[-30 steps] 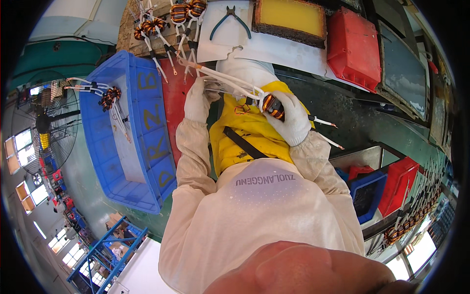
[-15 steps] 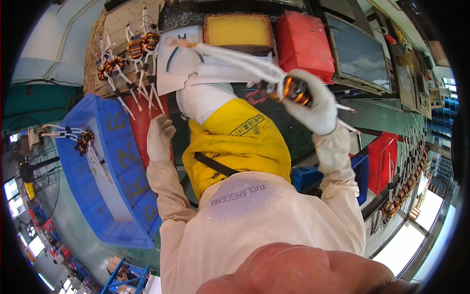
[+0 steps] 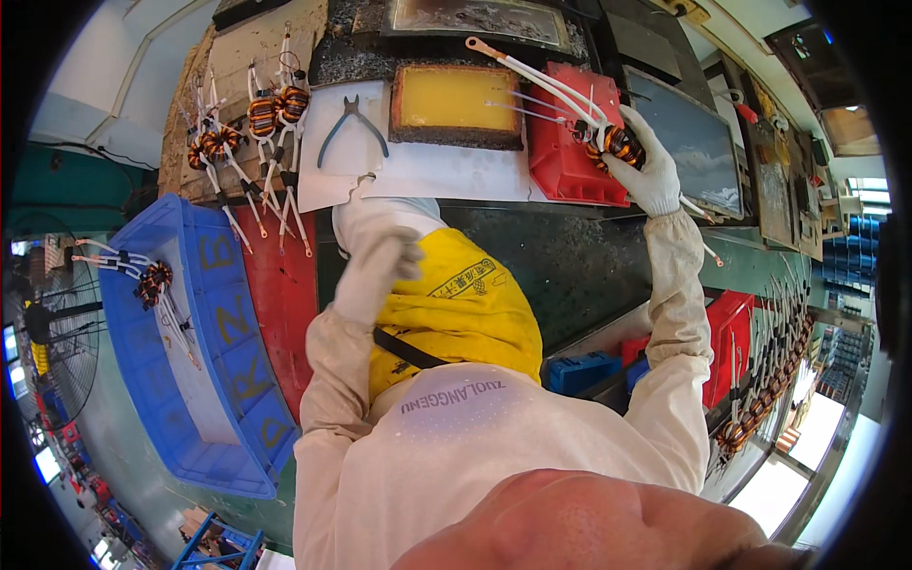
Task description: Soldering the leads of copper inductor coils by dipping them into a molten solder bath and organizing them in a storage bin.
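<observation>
My gloved right hand (image 3: 657, 173) grips a toroidal coil (image 3: 624, 144) of copper and black windings, over a red bin (image 3: 572, 157). White-sleeved leads run from the coil up and left past a shallow tray with a yellow face (image 3: 458, 100), the longest ending in a copper lug. Thin leads cross that tray's right part; I cannot tell whether they touch it. More lead ends stick out below my right hand. My gloved left hand (image 3: 373, 277) is above the yellow cloth (image 3: 475, 299) on my lap, its fingers smeared by motion.
Pliers (image 3: 351, 128) lie on white paper (image 3: 437, 171). Several finished-looking coils (image 3: 261, 116) rest on a board at the far left. A blue crate (image 3: 185, 323) holds another coil (image 3: 155, 283). A fan (image 3: 57, 332) stands left; a row of coils (image 3: 774, 380) lines the right.
My right hand has carried the coil right and away from me, uncovering the pliers and swinging the leads over the tray and bin. My left hand has moved from beside the crate over my lap.
</observation>
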Action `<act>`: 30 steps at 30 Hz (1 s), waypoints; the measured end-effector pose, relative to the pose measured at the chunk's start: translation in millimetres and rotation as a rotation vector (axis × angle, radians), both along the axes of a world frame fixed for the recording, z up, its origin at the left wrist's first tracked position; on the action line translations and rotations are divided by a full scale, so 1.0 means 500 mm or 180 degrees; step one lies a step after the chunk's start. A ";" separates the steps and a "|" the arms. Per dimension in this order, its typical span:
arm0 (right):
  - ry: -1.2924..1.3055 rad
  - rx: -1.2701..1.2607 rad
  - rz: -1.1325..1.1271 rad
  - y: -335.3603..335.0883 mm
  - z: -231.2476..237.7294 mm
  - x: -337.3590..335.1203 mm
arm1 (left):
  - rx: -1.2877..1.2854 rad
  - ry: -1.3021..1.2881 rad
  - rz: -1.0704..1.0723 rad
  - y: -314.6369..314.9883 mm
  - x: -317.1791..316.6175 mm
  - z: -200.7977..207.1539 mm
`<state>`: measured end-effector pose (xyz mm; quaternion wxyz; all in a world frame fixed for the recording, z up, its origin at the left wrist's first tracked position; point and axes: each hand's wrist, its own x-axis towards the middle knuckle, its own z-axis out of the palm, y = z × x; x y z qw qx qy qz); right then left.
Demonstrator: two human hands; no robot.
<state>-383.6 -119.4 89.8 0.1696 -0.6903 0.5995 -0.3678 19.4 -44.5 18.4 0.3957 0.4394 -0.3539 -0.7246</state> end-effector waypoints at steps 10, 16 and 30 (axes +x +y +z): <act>0.0845 0.0228 0.0295 -0.053 0.042 0.014 | -0.3387 -0.1747 -0.0442 -0.106 -0.282 0.096; 0.0976 0.0267 0.0429 -0.063 0.046 0.029 | -0.4481 -0.3609 0.0885 -0.250 -0.415 0.062; 0.0676 0.0129 0.0391 -0.077 0.024 0.024 | -0.4345 -0.4267 0.1037 -0.255 -0.459 0.044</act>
